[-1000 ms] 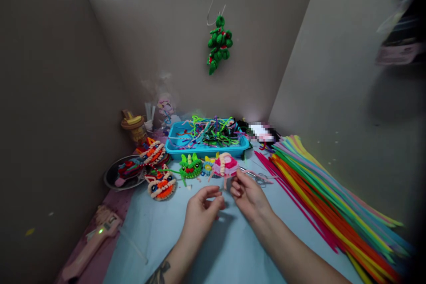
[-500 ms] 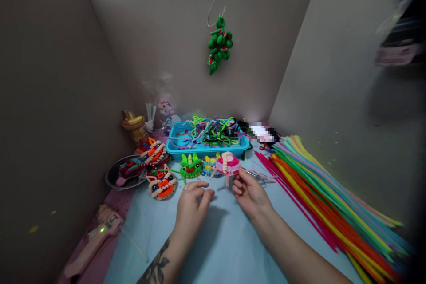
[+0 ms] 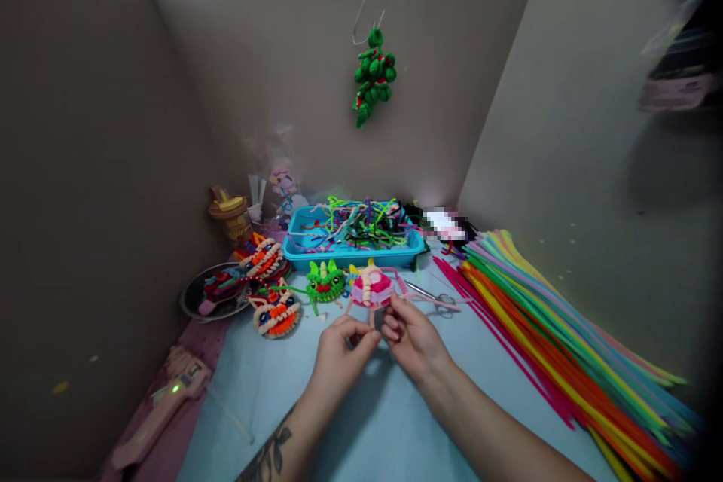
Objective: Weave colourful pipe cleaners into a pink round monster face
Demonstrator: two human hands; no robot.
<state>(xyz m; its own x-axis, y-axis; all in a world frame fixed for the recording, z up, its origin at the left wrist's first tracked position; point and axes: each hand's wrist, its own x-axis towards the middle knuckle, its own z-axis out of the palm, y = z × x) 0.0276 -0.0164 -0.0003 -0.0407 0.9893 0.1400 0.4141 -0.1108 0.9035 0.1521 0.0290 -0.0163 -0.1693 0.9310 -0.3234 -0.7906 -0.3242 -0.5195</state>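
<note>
Between the two hands, just above the blue table cover (image 3: 361,422), sits the pink figure (image 3: 371,288), a small puffy body wound from fuzzy stems with a cream coil on top and thin pink legs trailing out. The right hand (image 3: 415,335) grasps it from below, thumb and fingers closed on the legs at its lower edge. The left hand (image 3: 339,354) comes in from the other side with thumb and forefinger pinched together right at that same spot. Whether they catch a loose strand or only meet beside it is too small to tell.

The figure looks very light and soft on the outside, with wire inside that should bend and keep its bend. A squeeze on the body would likely flatten the coils, so the legs or the firm rim underneath seem the safer hold.

Just beyond the grip lie scissors (image 3: 437,297) toward the right hand's side and a green horned figure (image 3: 324,282) toward the left hand's side, with an orange and white figure (image 3: 275,314) further out and a dark plate (image 3: 195,301) past that. Behind them is a blue tray (image 3: 353,250) of cut scraps. Well out to the right runs a long bundle of coloured stems (image 3: 565,331). A glue gun (image 3: 161,410) lies nearer the person on the left, and a green ornament (image 3: 373,75) hangs on the back wall.
</note>
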